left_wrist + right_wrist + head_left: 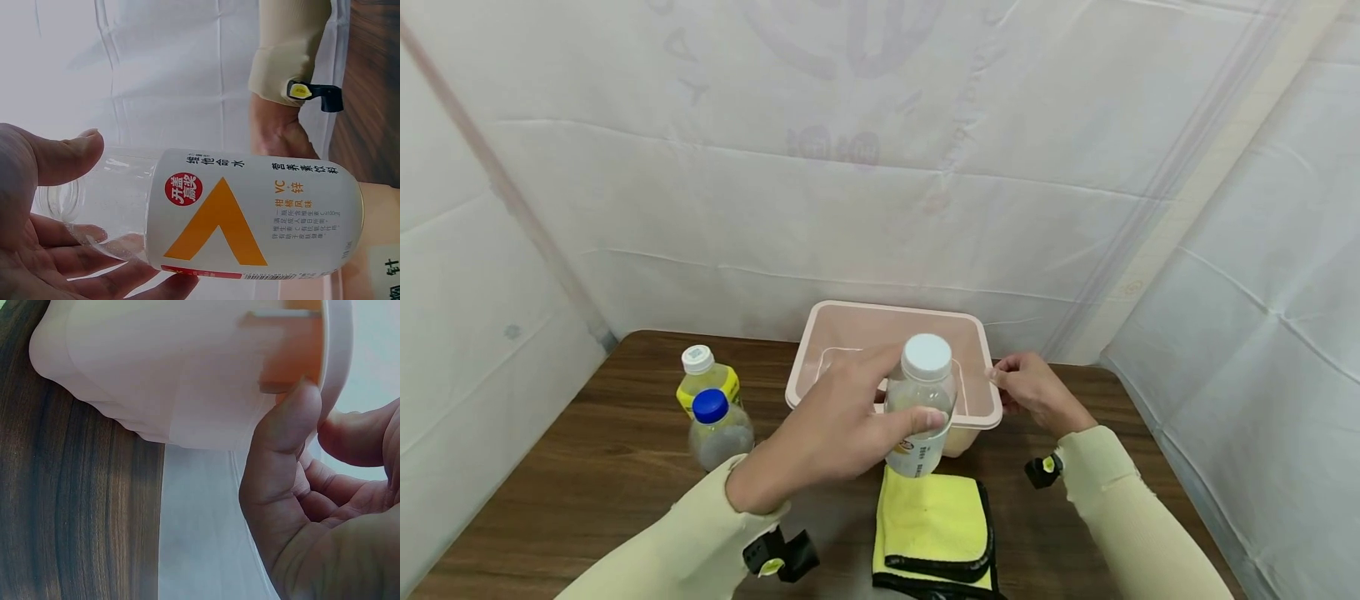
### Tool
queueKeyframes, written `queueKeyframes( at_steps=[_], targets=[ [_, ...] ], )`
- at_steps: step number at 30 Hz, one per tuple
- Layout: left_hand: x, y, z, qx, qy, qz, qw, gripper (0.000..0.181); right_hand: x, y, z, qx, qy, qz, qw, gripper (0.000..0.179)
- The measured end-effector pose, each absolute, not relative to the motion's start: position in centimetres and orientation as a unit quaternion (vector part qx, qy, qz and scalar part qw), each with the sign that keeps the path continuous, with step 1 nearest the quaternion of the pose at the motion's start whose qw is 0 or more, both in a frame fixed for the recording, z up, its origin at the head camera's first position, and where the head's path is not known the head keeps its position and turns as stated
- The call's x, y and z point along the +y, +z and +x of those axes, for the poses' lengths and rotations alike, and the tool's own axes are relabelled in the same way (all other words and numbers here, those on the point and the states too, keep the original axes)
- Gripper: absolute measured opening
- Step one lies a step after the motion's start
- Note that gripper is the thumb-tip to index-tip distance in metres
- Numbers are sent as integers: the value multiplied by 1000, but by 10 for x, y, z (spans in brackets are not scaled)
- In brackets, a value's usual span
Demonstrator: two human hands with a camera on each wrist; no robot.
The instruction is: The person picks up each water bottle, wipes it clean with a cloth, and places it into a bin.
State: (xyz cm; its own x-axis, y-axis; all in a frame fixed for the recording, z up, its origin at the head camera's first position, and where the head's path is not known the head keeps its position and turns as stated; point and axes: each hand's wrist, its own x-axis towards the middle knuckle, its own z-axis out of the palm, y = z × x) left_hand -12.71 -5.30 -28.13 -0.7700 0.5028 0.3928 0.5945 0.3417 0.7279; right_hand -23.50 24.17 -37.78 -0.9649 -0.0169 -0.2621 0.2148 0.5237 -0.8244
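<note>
My left hand (850, 417) grips a clear plastic drink bottle (919, 417) with a white cap, held above the near rim of a pale pink plastic basin (887, 315). In the left wrist view the bottle (256, 219) lies sideways across the picture and shows a white label with an orange chevron; thumb and fingers wrap its neck end. At the basin's right side, my right hand (1033, 390) pinches the rim between thumb and curled finger. The right wrist view shows that basin (187, 369) from outside, with my right hand (294, 487) at its lip.
Left of the basin stand a bottle with a yellow label (698, 379) and white cap, and a blue-capped bottle (721, 429). A folded yellow cloth (936, 521) with black edging lies in front of the basin on the wooden table (602, 458). White sheeting (760, 217) rises behind.
</note>
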Motion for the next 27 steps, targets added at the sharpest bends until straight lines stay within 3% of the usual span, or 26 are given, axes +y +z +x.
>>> queueKeyframes(
  at_steps=[27],
  targets=[
    [-36,-255,-150,-850,-426,-308,41,39,242,-376,-234,858,-495,49,129,28]
  ],
)
